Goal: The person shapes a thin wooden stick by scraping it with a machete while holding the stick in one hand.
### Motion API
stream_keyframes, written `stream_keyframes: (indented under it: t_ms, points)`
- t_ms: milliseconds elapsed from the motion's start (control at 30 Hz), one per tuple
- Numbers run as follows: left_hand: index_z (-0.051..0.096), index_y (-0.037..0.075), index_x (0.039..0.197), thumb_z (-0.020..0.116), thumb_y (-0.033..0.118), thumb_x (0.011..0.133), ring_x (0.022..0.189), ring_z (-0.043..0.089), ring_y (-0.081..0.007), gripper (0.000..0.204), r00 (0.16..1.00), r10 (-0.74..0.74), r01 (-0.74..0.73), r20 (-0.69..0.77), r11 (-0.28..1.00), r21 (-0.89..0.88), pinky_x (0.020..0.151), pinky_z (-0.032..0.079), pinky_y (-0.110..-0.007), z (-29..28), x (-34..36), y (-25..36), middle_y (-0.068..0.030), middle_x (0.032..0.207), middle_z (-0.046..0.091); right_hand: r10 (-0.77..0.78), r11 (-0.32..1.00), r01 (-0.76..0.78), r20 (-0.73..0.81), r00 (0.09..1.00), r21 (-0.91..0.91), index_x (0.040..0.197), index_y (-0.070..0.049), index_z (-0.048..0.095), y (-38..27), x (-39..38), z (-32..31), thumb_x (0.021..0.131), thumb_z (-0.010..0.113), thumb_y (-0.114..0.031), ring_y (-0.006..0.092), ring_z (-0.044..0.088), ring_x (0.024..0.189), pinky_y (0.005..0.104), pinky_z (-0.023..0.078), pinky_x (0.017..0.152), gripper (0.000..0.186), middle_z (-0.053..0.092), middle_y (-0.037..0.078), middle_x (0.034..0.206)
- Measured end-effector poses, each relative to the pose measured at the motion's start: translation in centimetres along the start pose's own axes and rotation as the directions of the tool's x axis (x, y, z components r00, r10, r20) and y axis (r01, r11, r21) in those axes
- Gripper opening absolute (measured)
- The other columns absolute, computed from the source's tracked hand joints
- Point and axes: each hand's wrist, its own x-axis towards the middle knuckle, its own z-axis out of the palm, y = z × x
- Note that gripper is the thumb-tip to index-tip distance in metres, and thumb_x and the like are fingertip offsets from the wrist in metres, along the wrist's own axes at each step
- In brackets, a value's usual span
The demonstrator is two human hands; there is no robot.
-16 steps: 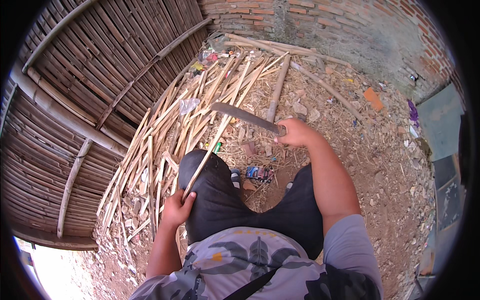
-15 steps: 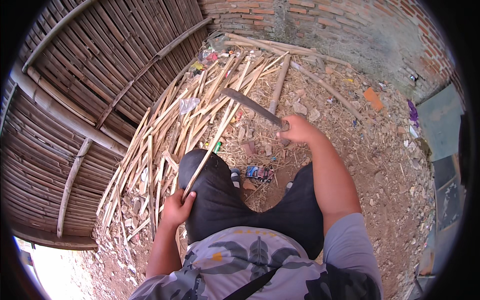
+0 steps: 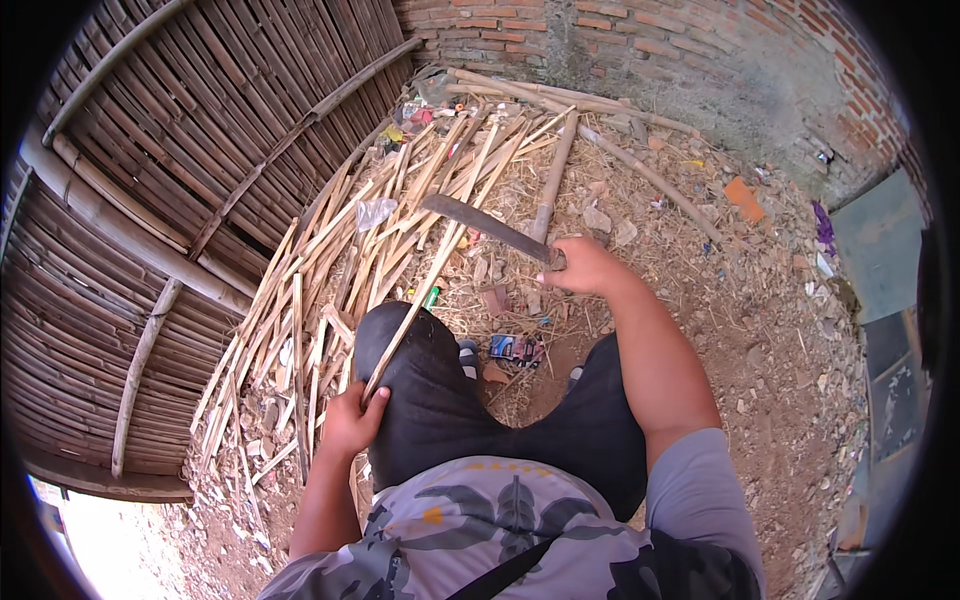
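A long pale bamboo strip (image 3: 412,312) slants away from me across my left thigh. Its near end is gripped by my left hand (image 3: 352,420), closed beside that thigh. My right hand (image 3: 580,268) is wrapped round the handle of a machete (image 3: 490,228), held out ahead of my knees. The dark blade points left, and its tip part crosses over the strip; whether it touches the strip I cannot tell. The machete's handle is mostly hidden by my fingers.
Many split bamboo strips (image 3: 300,330) lie heaped at the left, beside a slatted bamboo wall (image 3: 240,110). Thick bamboo poles (image 3: 556,175) rest on the littered ground ahead. A brick wall (image 3: 680,70) closes the far side, with grey panels (image 3: 880,245) at the right.
The machete and my right hand have shifted left and slightly nearer to me, the blade further along the strip. My left hand keeps its hold on the strip, almost unmoved.
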Motion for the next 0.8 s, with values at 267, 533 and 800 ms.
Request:
stream_keyframes:
  t_ms: [267,533,800]
  points:
    - [0.056,0.000,0.074,0.070,0.047,0.094,0.058,0.061,-0.0404,0.053,0.997,-0.030,0.027,0.066,0.999,0.046,0.057,0.046,-0.048,-1.1,-0.1,0.9,-0.0203,0.061,0.060,0.018,1.000,-0.016,0.129,0.991,-0.021,0.113,-0.005,0.073,-1.0,-0.6,-1.1,0.076,0.084,-0.038,0.0376,0.070,0.099,0.0448,0.054,0.088,0.050,0.073,0.022,0.104]
    - [0.062,-0.001,0.091,0.069,0.050,0.094,0.076,0.069,-0.0453,0.052,0.991,-0.072,0.049,0.115,0.980,0.193,0.068,0.052,-0.052,-2.7,0.0,2.2,-0.0241,0.073,0.067,-0.023,0.995,0.041,0.177,0.984,-0.096,0.113,-0.005,0.073,-1.3,-0.6,0.2,0.075,0.085,-0.040,0.0385,0.070,0.100,0.0456,0.055,0.088,0.053,0.073,0.022,0.103]
    - [0.058,0.001,0.102,0.074,0.044,0.092,0.075,0.068,-0.0433,0.048,1.000,-0.009,0.006,0.024,0.993,0.118,0.067,0.052,-0.050,-2.2,-0.2,2.2,-0.0215,0.079,0.067,0.000,1.000,0.005,0.173,0.985,-0.030,0.110,-0.005,0.072,-1.3,-0.5,-1.1,0.077,0.085,-0.037,0.0368,0.069,0.088,0.0458,0.053,0.078,0.048,0.072,0.020,0.090]
